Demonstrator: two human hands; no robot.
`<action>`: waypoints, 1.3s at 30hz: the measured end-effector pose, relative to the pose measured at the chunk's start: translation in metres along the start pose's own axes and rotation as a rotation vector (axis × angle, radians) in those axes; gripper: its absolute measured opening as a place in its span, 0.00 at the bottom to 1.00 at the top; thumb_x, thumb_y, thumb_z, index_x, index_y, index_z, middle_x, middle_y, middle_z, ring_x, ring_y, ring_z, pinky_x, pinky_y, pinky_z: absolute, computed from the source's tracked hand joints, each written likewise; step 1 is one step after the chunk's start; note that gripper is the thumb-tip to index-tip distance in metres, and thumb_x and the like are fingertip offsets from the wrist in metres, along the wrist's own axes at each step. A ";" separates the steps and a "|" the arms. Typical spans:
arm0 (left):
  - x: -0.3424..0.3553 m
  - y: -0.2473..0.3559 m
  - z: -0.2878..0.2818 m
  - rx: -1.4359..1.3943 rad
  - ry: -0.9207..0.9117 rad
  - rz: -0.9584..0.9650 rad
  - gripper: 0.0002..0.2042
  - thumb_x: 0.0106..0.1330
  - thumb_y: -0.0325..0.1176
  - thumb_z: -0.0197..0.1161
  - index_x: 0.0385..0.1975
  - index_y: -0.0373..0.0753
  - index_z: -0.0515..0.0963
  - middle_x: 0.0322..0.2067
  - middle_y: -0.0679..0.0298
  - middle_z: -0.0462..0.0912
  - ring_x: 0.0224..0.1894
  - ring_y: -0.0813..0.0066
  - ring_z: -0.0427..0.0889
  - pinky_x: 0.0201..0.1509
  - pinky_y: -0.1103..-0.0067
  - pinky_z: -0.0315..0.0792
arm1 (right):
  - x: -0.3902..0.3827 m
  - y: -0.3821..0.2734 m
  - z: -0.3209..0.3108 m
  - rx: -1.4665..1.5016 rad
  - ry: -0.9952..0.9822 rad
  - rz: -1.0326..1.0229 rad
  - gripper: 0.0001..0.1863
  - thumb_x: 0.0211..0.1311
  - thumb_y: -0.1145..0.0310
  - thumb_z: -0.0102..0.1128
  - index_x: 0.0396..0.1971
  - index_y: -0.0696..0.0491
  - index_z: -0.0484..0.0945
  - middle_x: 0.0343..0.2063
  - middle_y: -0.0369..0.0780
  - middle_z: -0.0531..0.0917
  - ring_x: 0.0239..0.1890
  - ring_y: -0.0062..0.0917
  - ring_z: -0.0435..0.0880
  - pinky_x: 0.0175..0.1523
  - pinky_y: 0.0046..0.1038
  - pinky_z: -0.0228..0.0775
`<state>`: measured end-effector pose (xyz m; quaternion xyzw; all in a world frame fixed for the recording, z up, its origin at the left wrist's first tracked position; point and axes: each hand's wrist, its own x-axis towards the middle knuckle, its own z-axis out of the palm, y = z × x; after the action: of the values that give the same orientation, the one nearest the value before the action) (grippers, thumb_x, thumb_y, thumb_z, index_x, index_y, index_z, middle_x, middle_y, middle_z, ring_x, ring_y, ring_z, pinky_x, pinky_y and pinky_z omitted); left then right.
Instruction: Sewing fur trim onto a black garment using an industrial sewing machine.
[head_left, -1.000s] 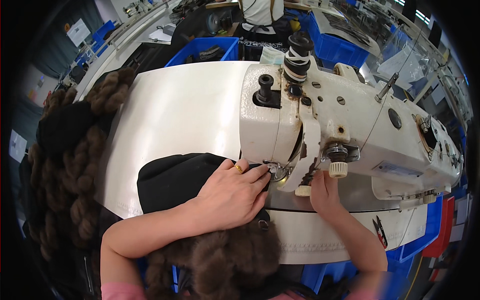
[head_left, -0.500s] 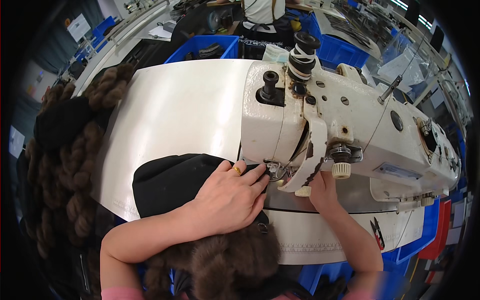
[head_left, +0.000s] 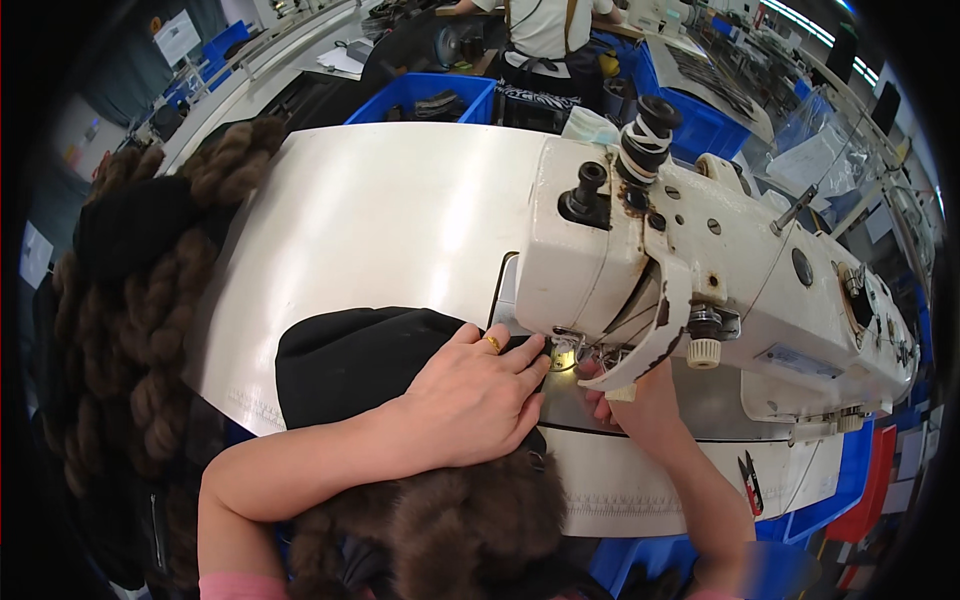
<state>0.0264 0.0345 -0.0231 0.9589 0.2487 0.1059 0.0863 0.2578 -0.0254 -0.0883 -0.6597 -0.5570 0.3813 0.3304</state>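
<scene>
My left hand (head_left: 475, 395), a ring on one finger, lies with its fingers stretched out on a black fabric piece (head_left: 345, 365). Its fingertips reach the lit needle area (head_left: 563, 357) of a white sewing machine (head_left: 590, 260). Brown braided fur (head_left: 450, 530) joins the black cloth and hangs over the table's near edge under my left forearm. On the other side of the needle, my right hand (head_left: 648, 405) has its fingers curled together. The machine's worn guard partly covers them, and anything they pinch is too small to make out.
Black-handled snips with a red part (head_left: 752, 483) lie on the white table (head_left: 380, 220) at the right. More fur and black pieces (head_left: 150, 350) pile up on the left. Blue bins (head_left: 420, 98) stand behind the machine, where another person (head_left: 545, 40) works.
My view has shifted, so the machine sits further right in the picture. More of my right fingers now shows by the needle, and a yellowish glow has appeared there. My left hand stays on the cloth.
</scene>
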 end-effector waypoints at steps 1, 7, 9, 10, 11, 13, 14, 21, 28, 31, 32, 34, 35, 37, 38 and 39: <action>0.000 -0.001 0.001 -0.007 -0.004 0.012 0.19 0.66 0.39 0.54 0.47 0.31 0.80 0.52 0.52 0.81 0.43 0.60 0.78 0.45 0.71 0.68 | 0.001 0.009 0.001 -0.176 -0.005 -0.158 0.06 0.62 0.73 0.61 0.34 0.59 0.82 0.20 0.36 0.82 0.17 0.16 0.79 0.21 0.19 0.70; 0.001 -0.004 -0.005 0.036 -0.046 0.014 0.19 0.66 0.39 0.54 0.47 0.30 0.80 0.50 0.52 0.82 0.43 0.61 0.78 0.44 0.71 0.69 | -0.004 -0.001 0.018 -0.389 0.201 -0.398 0.07 0.63 0.71 0.62 0.32 0.59 0.84 0.23 0.37 0.86 0.23 0.21 0.86 0.26 0.24 0.74; 0.001 -0.004 -0.005 0.026 -0.046 0.010 0.19 0.66 0.39 0.54 0.47 0.30 0.80 0.51 0.53 0.82 0.43 0.61 0.78 0.44 0.71 0.69 | -0.005 -0.008 0.017 -0.385 0.193 -0.399 0.06 0.63 0.72 0.62 0.32 0.59 0.84 0.22 0.39 0.86 0.25 0.23 0.87 0.27 0.25 0.74; 0.001 -0.004 -0.004 0.017 -0.051 0.005 0.19 0.66 0.39 0.54 0.47 0.31 0.80 0.51 0.53 0.82 0.43 0.62 0.78 0.44 0.72 0.69 | -0.006 -0.010 0.016 -0.375 0.185 -0.398 0.06 0.62 0.72 0.62 0.32 0.59 0.84 0.22 0.40 0.86 0.26 0.24 0.88 0.28 0.26 0.74; 0.002 -0.005 -0.003 0.016 -0.051 0.008 0.19 0.66 0.39 0.54 0.47 0.31 0.80 0.51 0.53 0.82 0.43 0.62 0.78 0.44 0.72 0.69 | -0.006 -0.011 0.016 -0.376 0.187 -0.396 0.06 0.62 0.72 0.62 0.32 0.59 0.84 0.22 0.40 0.86 0.26 0.24 0.88 0.28 0.26 0.74; 0.001 -0.005 -0.003 -0.016 -0.025 0.002 0.19 0.66 0.39 0.54 0.47 0.31 0.81 0.51 0.53 0.81 0.43 0.62 0.78 0.44 0.72 0.69 | -0.007 -0.012 0.016 -0.384 0.179 -0.402 0.05 0.61 0.73 0.63 0.31 0.59 0.84 0.20 0.42 0.85 0.27 0.28 0.88 0.29 0.27 0.74; 0.000 -0.005 -0.003 -0.013 -0.025 0.003 0.19 0.66 0.39 0.54 0.47 0.31 0.81 0.51 0.53 0.81 0.43 0.62 0.78 0.44 0.72 0.69 | -0.005 -0.011 0.018 -0.382 0.181 -0.404 0.05 0.61 0.73 0.63 0.31 0.59 0.84 0.20 0.42 0.85 0.27 0.28 0.88 0.29 0.27 0.74; 0.003 -0.002 -0.005 0.031 -0.025 0.004 0.18 0.65 0.38 0.54 0.47 0.32 0.80 0.49 0.56 0.82 0.43 0.60 0.78 0.44 0.71 0.69 | -0.003 -0.013 0.018 -0.290 0.228 -0.466 0.11 0.56 0.67 0.62 0.20 0.56 0.74 0.16 0.44 0.76 0.19 0.41 0.78 0.24 0.38 0.68; 0.004 0.007 -0.006 0.080 -0.050 -0.007 0.16 0.61 0.34 0.56 0.45 0.32 0.80 0.36 0.59 0.83 0.37 0.58 0.81 0.43 0.68 0.69 | -0.006 -0.028 0.012 -0.278 0.204 -0.467 0.12 0.62 0.67 0.57 0.21 0.55 0.75 0.16 0.43 0.77 0.18 0.40 0.78 0.24 0.38 0.69; 0.005 0.008 -0.004 0.063 -0.026 -0.016 0.18 0.61 0.34 0.55 0.46 0.30 0.80 0.37 0.56 0.83 0.39 0.56 0.80 0.47 0.67 0.69 | -0.007 -0.028 0.014 -0.280 0.245 -0.494 0.12 0.63 0.66 0.57 0.21 0.55 0.76 0.15 0.43 0.78 0.18 0.40 0.78 0.24 0.38 0.69; 0.005 0.008 -0.005 0.051 -0.041 -0.039 0.20 0.61 0.34 0.54 0.48 0.28 0.79 0.38 0.53 0.83 0.42 0.55 0.79 0.52 0.67 0.68 | -0.007 -0.027 0.015 -0.272 0.252 -0.491 0.12 0.63 0.66 0.57 0.21 0.55 0.76 0.15 0.43 0.78 0.18 0.40 0.78 0.24 0.38 0.69; 0.007 0.009 -0.008 0.048 -0.053 -0.035 0.20 0.61 0.34 0.53 0.48 0.28 0.79 0.37 0.53 0.83 0.42 0.55 0.80 0.53 0.66 0.68 | -0.007 -0.024 0.017 -0.266 0.242 -0.503 0.13 0.63 0.65 0.57 0.20 0.55 0.76 0.15 0.44 0.78 0.18 0.41 0.79 0.24 0.39 0.70; 0.009 0.009 -0.010 0.041 -0.058 -0.039 0.20 0.60 0.33 0.53 0.48 0.28 0.79 0.37 0.53 0.82 0.43 0.55 0.80 0.53 0.65 0.68 | -0.007 -0.024 0.018 -0.259 0.250 -0.499 0.13 0.63 0.65 0.57 0.20 0.55 0.76 0.15 0.44 0.78 0.18 0.41 0.79 0.24 0.39 0.70; 0.012 0.013 -0.016 0.069 -0.115 -0.057 0.20 0.60 0.33 0.53 0.47 0.27 0.79 0.36 0.53 0.82 0.42 0.55 0.80 0.53 0.64 0.69 | -0.008 -0.023 0.019 -0.270 0.239 -0.487 0.14 0.64 0.65 0.56 0.20 0.55 0.76 0.15 0.45 0.78 0.18 0.42 0.78 0.25 0.40 0.70; 0.014 0.014 -0.018 0.094 -0.164 -0.079 0.19 0.60 0.34 0.54 0.47 0.27 0.79 0.36 0.53 0.82 0.41 0.55 0.80 0.52 0.64 0.70 | -0.008 -0.024 0.019 -0.262 0.247 -0.481 0.14 0.64 0.65 0.56 0.20 0.55 0.76 0.15 0.45 0.78 0.18 0.42 0.78 0.25 0.40 0.70; 0.014 0.013 -0.018 0.100 -0.174 -0.071 0.19 0.60 0.34 0.54 0.47 0.27 0.79 0.36 0.53 0.82 0.41 0.55 0.80 0.52 0.64 0.70 | -0.009 -0.025 0.019 -0.238 0.225 -0.460 0.14 0.64 0.65 0.55 0.20 0.56 0.75 0.16 0.46 0.78 0.19 0.42 0.78 0.25 0.40 0.70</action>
<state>0.0398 0.0319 -0.0011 0.9582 0.2789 0.0067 0.0632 0.2289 -0.0297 -0.0750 -0.5882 -0.6929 0.1525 0.3882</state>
